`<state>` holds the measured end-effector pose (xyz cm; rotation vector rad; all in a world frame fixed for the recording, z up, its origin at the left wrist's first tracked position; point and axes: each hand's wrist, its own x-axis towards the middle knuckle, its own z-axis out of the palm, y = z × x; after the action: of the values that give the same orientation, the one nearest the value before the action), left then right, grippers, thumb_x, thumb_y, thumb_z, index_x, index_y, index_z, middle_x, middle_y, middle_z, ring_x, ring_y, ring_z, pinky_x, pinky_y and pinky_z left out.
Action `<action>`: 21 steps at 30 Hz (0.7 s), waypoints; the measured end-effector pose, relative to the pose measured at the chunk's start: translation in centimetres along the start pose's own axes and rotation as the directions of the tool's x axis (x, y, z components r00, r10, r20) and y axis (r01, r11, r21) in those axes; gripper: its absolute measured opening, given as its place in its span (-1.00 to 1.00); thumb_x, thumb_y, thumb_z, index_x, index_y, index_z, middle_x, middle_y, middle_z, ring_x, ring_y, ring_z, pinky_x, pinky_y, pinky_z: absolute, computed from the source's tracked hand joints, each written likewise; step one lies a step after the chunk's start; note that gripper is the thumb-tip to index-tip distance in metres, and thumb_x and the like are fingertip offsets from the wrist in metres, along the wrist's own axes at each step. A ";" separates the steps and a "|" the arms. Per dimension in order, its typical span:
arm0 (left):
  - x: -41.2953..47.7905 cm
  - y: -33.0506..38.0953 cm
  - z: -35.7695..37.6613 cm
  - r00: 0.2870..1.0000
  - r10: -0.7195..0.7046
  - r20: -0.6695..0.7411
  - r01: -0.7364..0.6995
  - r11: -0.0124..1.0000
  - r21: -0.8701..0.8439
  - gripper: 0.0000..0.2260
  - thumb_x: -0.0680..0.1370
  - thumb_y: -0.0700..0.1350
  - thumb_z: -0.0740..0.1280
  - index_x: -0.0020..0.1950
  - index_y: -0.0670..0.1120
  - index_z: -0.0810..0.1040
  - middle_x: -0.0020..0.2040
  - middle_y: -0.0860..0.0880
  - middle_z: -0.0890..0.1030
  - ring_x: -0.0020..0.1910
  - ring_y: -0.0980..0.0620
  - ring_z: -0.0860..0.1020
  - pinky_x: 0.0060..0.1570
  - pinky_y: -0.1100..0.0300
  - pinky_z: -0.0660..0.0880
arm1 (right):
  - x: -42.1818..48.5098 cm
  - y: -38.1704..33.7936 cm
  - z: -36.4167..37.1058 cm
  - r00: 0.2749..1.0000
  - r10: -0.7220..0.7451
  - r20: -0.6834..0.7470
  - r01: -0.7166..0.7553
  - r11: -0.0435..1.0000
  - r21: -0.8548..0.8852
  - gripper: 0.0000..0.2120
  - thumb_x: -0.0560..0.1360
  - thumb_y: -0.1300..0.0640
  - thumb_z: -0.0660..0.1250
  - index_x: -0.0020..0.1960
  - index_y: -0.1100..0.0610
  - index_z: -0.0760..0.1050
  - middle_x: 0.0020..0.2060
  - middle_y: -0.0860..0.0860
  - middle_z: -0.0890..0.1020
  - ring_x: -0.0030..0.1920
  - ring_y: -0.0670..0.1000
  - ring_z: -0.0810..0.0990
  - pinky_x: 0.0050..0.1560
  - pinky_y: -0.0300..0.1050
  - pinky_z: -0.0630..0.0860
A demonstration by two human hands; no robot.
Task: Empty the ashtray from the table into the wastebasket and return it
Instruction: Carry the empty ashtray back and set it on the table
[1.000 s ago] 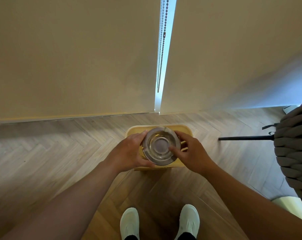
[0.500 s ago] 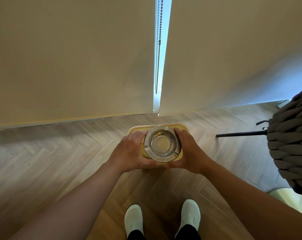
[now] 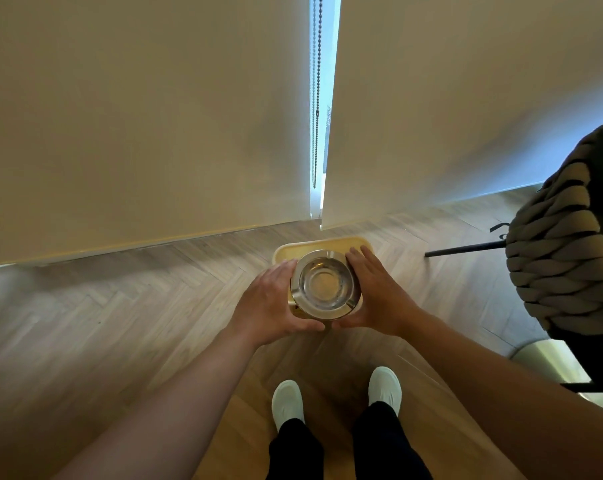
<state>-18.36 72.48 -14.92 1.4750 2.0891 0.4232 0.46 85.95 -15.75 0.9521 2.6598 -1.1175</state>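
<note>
Two hands around ashtray, over wastebasket

Held upright between left hand (image 3: 270,303) and right hand (image 3: 379,299): round metal ashtray (image 3: 324,285). Fingers (image 3: 358,259) curled along its rim, thumbs nearly meeting at near edge. Directly beyond and beneath fingertips: yellow wastebasket (image 3: 322,244) on wooden floor (image 3: 120,306).

Interior dim and warm-toned; the only bright source is cool daylight through the narrow gap (image 3: 322,98) between two drawn blinds (image 3: 147,116). Soft shadow falls on the floor (image 3: 85,313) beneath the arms; a dull reflection sits on the metal ashtray (image 3: 324,285). Wide-angle lens bends straight lines at the edges, and the forearms nearest the camera are soft.
</note>
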 end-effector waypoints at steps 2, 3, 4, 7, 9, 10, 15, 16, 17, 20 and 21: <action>-1.1 0.6 -1.0 1.000 -0.010 -0.011 0.010 1.000 -0.003 0.05 0.16 0.45 0.50 0.52 0.04 0.23 0.45 0.04 0.44 0.42 0.02 0.43 0.36 -0.03 0.45 | -1.1 -1.5 -0.5 1.000 -0.004 -0.011 0.004 1.000 0.001 0.18 0.22 -0.25 0.56 0.57 0.16 -0.02 0.60 0.06 0.07 0.61 0.11 -0.12 0.57 0.20 0.10; -1.6 0.9 -1.5 1.000 -0.014 -0.011 0.014 1.000 0.001 0.06 0.17 0.44 0.50 0.53 0.03 0.22 0.46 0.03 0.43 0.42 0.02 0.43 0.36 -0.02 0.46 | -1.6 -2.3 -0.8 1.000 -0.006 -0.016 0.006 1.000 -0.003 0.17 0.22 -0.24 0.56 0.57 0.16 -0.02 0.59 0.06 0.07 0.61 0.11 -0.12 0.57 0.20 0.09; -2.2 1.3 -1.9 1.000 -0.019 -0.006 0.019 1.000 0.007 0.08 0.17 0.44 0.51 0.54 0.01 0.20 0.48 0.02 0.42 0.43 0.01 0.42 0.36 -0.03 0.46 | -2.1 -2.9 -1.1 1.000 -0.005 -0.019 0.004 1.000 -0.010 0.16 0.23 -0.23 0.56 0.57 0.15 -0.02 0.59 0.05 0.08 0.61 0.11 -0.12 0.57 0.19 0.09; -3.8 2.4 -3.3 0.999 -0.029 0.015 0.029 1.000 0.011 0.14 0.18 0.40 0.53 0.59 -0.02 0.11 0.53 -0.01 0.35 0.49 -0.02 0.37 0.40 -0.04 0.43 | -3.6 -4.9 -1.9 1.000 -0.002 -0.019 0.002 0.999 -0.035 0.14 0.25 -0.23 0.56 0.57 0.13 -0.03 0.59 0.05 0.08 0.61 0.10 -0.10 0.58 0.18 0.06; -4.9 3.0 -4.1 0.999 -0.028 0.021 0.028 1.000 -0.003 0.14 0.19 0.39 0.54 0.59 -0.02 0.10 0.54 -0.01 0.35 0.49 -0.02 0.36 0.40 -0.04 0.43 | -4.7 -6.1 -2.3 1.000 -0.003 -0.019 0.002 0.999 -0.038 0.13 0.27 -0.23 0.54 0.57 0.11 -0.04 0.60 0.05 0.08 0.61 0.09 -0.10 0.58 0.17 0.06; -5.5 3.2 -4.5 1.000 -0.024 0.017 0.024 1.000 -0.009 0.12 0.19 0.39 0.54 0.59 -0.01 0.12 0.52 -0.01 0.37 0.48 -0.01 0.38 0.39 -0.04 0.44 | -5.2 -6.6 -2.5 1.000 -0.001 -0.018 0.001 0.999 -0.038 0.12 0.28 -0.23 0.54 0.57 0.11 -0.05 0.60 0.05 0.07 0.61 0.08 -0.10 0.58 0.17 0.06; -7.7 4.2 -6.1 0.998 0.042 -0.041 -0.045 0.997 -0.056 0.02 0.15 0.43 0.51 0.48 0.04 0.25 0.37 0.04 0.51 0.30 0.04 0.52 0.28 0.01 0.52 | -7.8 -8.9 -3.5 0.999 -0.012 -0.039 0.011 0.999 -0.039 0.08 0.27 -0.22 0.55 0.55 0.10 0.03 0.56 0.07 0.18 0.59 0.12 0.01 0.58 0.11 0.07; -8.0 4.4 -6.3 0.996 0.066 -0.052 -0.069 0.996 -0.064 0.00 0.15 0.43 0.50 0.46 0.05 0.27 0.34 0.04 0.53 0.26 0.04 0.53 0.26 0.02 0.53 | -8.3 -9.2 -3.5 0.998 -0.016 -0.061 0.015 0.999 -0.031 0.06 0.26 -0.21 0.56 0.54 0.09 0.06 0.54 0.08 0.23 0.58 0.13 0.08 0.58 0.11 0.10; -8.3 4.5 -6.4 0.994 0.088 -0.059 -0.092 0.993 -0.069 -0.02 0.15 0.43 0.51 0.45 0.06 0.28 0.31 0.05 0.54 0.23 0.05 0.54 0.24 0.03 0.54 | -8.8 -9.4 -3.6 0.997 -0.009 -0.080 0.007 1.000 -0.023 0.04 0.25 -0.21 0.57 0.53 0.08 0.09 0.51 0.07 0.27 0.56 0.12 0.14 0.57 0.11 0.14; -9.0 4.9 -6.8 0.987 0.152 -0.055 -0.156 0.985 -0.071 -0.06 0.15 0.39 0.53 0.42 0.07 0.28 0.28 0.04 0.55 0.19 0.05 0.55 0.20 0.03 0.55 | -10.3 -10.2 -3.5 0.992 0.046 -0.115 -0.048 0.999 -0.013 0.07 0.21 -0.26 0.58 0.51 0.07 0.11 0.47 0.04 0.31 0.51 0.08 0.23 0.52 0.11 0.26; -9.2 5.0 -6.9 0.984 0.170 -0.050 -0.173 0.982 -0.075 -0.06 0.15 0.39 0.53 0.41 0.07 0.28 0.27 0.04 0.55 0.19 0.05 0.55 0.19 0.03 0.55 | -10.9 -10.5 -3.4 0.990 0.058 -0.125 -0.059 0.998 -0.011 0.08 0.20 -0.27 0.58 0.51 0.08 0.11 0.46 0.05 0.32 0.49 0.09 0.25 0.51 0.09 0.27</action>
<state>-16.28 65.97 -4.39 1.6181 1.9606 0.6020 3.50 77.06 -3.42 1.1250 2.7128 -1.0575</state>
